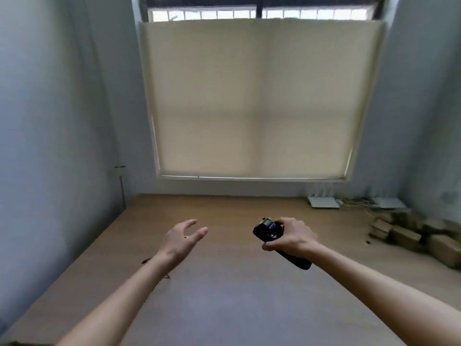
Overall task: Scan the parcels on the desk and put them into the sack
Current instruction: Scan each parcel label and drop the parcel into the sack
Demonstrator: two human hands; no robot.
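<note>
Barely begun: scanner (268,231) gripped in right hand (290,237), left hand (183,237) loose and empty, parcels (419,233) heaped unscanned at table's (224,295) right edge, no sack visible.

Looked forward and slightly down from head height over the wooden desk (224,283), square to the blind-covered window (249,101) on the far wall; forearms close below, cardboard parcels (409,236) at far right edge.
</note>
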